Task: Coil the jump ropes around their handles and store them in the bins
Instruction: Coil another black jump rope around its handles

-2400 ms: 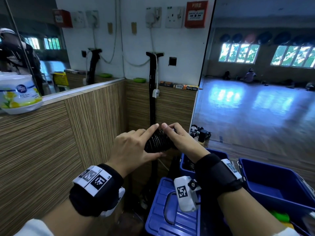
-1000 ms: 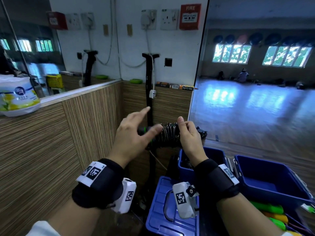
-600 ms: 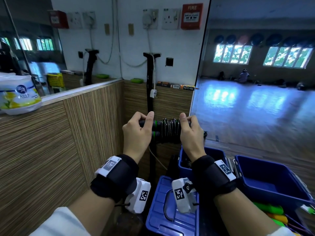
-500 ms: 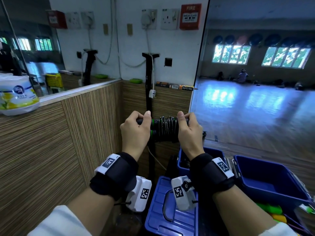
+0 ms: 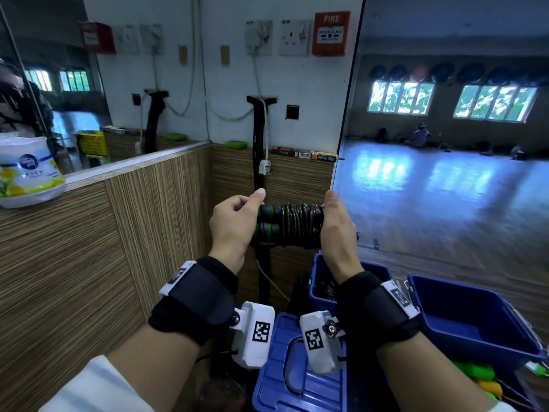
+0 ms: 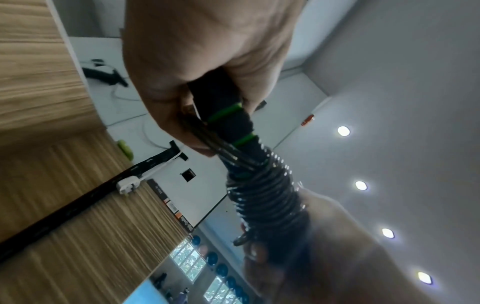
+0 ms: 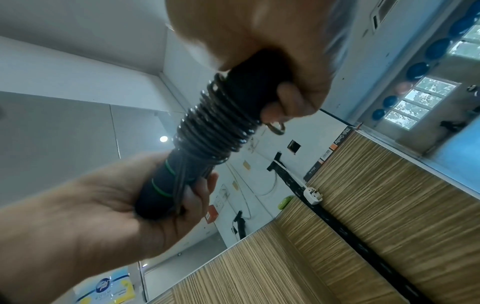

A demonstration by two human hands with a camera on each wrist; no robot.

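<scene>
The jump rope (image 5: 289, 224) was held level at chest height, above the bins, with its two black, green-ringed handles laid side by side and the cord wound round their middle in tight turns. One end of the bundle was gripped by the left hand (image 5: 234, 227), fingers curled round the handles and thumb raised on top; in the left wrist view a few loose strands of cord were seen pressed under those fingers. The other end was clasped by the right hand (image 5: 337, 230), its fingers wrapped round the handle ends, and a small loop of cord was seen poking out just beside the fingertips in the right wrist view.

Directly below the right wrist a blue bin (image 5: 319, 281) was partly hidden by the forearm; dark items lay in it, too obscured to be named. Just beside it, to the right, a second blue bin (image 5: 475, 322) stood open. A blue lid (image 5: 285, 391) lay nearer the body, beneath the wrist cameras, and green and yellow handles (image 5: 478, 373) were seen at the lower right.

A striped wood-panel wall (image 5: 89, 248) closed in the left side, and a white tub (image 5: 28, 171) rested on its ledge. A black upright post (image 5: 259, 144) stood in the corner behind the rope, a white plug (image 5: 265, 167) hanging against it. A red fire alarm box (image 5: 330, 32) was fixed to the white wall above.
</scene>
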